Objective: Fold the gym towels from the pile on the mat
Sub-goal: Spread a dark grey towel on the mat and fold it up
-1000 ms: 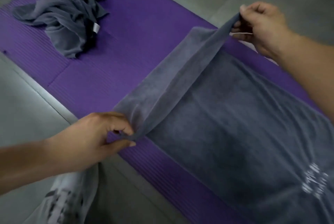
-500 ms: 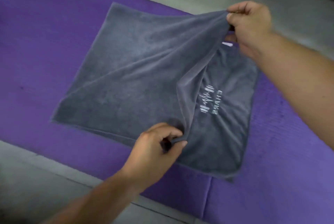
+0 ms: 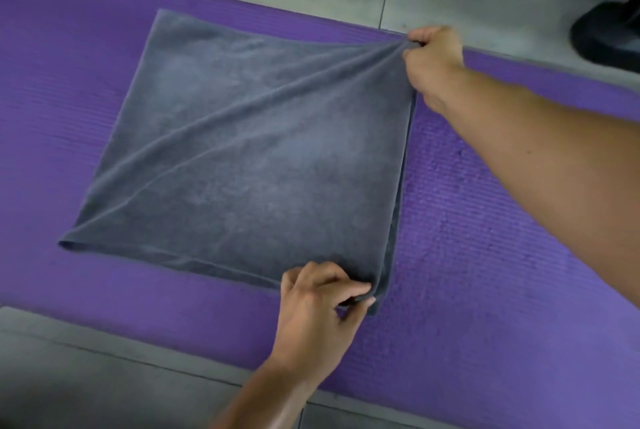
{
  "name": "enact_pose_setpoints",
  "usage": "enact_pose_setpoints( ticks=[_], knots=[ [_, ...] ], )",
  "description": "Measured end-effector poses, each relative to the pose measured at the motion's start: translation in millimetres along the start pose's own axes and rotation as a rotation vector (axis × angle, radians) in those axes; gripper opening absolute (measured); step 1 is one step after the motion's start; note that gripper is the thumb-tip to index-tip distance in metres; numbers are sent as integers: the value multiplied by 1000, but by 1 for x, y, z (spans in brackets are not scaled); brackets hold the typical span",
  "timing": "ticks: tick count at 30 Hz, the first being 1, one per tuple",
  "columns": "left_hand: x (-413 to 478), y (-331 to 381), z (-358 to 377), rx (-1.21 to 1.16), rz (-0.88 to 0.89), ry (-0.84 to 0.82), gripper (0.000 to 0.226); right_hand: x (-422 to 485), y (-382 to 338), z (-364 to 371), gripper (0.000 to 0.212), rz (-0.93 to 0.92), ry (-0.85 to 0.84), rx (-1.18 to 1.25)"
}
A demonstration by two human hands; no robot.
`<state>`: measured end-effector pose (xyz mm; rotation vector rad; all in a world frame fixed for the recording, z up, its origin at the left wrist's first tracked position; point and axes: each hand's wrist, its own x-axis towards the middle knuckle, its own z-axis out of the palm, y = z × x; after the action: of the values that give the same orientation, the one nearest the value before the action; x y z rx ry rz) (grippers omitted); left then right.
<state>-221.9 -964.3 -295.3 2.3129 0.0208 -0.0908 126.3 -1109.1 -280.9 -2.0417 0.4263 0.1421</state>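
A grey gym towel (image 3: 249, 151) lies folded in half on the purple mat (image 3: 485, 255), its two layers meeting along the right edge. My left hand (image 3: 322, 304) pinches the near right corner between thumb and fingers, low on the mat. At the far right corner my right hand (image 3: 433, 57) grips the cloth, and diagonal creases run from there across the top layer. The pile of other towels is out of view.
Grey floor tiles (image 3: 104, 376) border the mat in front and behind. A dark shoe (image 3: 606, 33) stands on the floor at the far right, close to the mat's back edge.
Both hands carried the free edge to the right over the printed half. The logo is now covered, the top layer lies down, and the view shifted right, away from the pile.
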Motion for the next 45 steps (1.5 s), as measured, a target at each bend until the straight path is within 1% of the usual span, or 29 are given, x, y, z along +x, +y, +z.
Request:
enact_pose_setpoints(
  ticks=[5,9,11,13,16,18,19,20,21,22,23,25,27,28,29,30,31,32,34,35,36,37,38,39,40,41,43,45],
  knots=[
    [-6,0,12,71,99,-3,13,-1,18,-10,48,-32,-21,-52],
    [-13,3,20,114,186,-11,13,-2,31,-15,36,-117,-11,-167],
    [-15,5,25,131,222,-13,13,-3,38,-16,25,-142,-30,-246],
    [-13,9,28,165,214,-41,15,-5,40,-15,22,-163,-74,-314],
    [-11,15,25,216,131,-103,32,-12,37,-12,23,-186,-97,-399],
    [-9,17,14,154,123,-105,33,-22,34,-6,26,-217,-20,-595],
    [-6,16,5,118,124,-79,29,-30,33,-1,32,-232,32,-713],
    [-1,9,-7,106,103,-37,26,-39,31,5,36,-285,76,-792],
    [6,-1,-22,112,48,22,22,-49,30,12,38,-381,85,-820],
    [13,-19,-39,126,-38,88,21,-58,29,22,37,-501,50,-801],
    [21,-36,-60,148,-146,153,20,-68,26,34,35,-612,-24,-764],
    [34,-70,-108,193,-418,260,16,-87,20,62,36,-768,-247,-684],
    [38,-96,-153,197,-747,361,19,-109,8,90,37,-831,-476,-642],
    [36,-114,-171,167,-917,413,29,-118,1,104,38,-869,-553,-640],
    [34,-126,-186,107,-1074,448,44,-125,-7,116,40,-900,-608,-665],
    [32,-139,-197,26,-1188,483,60,-131,-13,126,43,-912,-655,-730],
    [31,-146,-206,-68,-1260,522,71,-137,-20,133,47,-917,-695,-825],
    [31,-156,-210,-175,-1295,555,72,-141,-22,138,51,-928,-734,-926],
    [35,-161,-214,-357,-1286,615,50,-147,-21,142,63,-959,-799,-1101],
    [36,-163,-215,-407,-1270,650,41,-147,-21,141,67,-954,-817,-1137],
    [36,-166,-216,-453,-1257,685,35,-146,-25,141,69,-942,-813,-1104],
    [34,-169,-218,-494,-1259,700,30,-142,-32,143,67,-919,-790,-997],
    [31,-174,-218,-531,-1256,712,25,-137,-44,148,58,-867,-748,-850],
    [26,-177,-219,-566,-1257,712,20,-126,-55,157,43,-788,-679,-717],
    [21,-181,-219,-602,-1256,709,17,-114,-68,169,30,-704,-601,-641],
    [16,-183,-220,-611,-1255,697,15,-101,-82,183,24,-652,-519,-611],
    [9,-188,-221,-597,-1223,681,13,-73,-106,215,31,-588,-413,-601],
    [6,-190,-221,-626,-1203,658,11,-49,-125,245,42,-506,-360,-595]
  ],
)
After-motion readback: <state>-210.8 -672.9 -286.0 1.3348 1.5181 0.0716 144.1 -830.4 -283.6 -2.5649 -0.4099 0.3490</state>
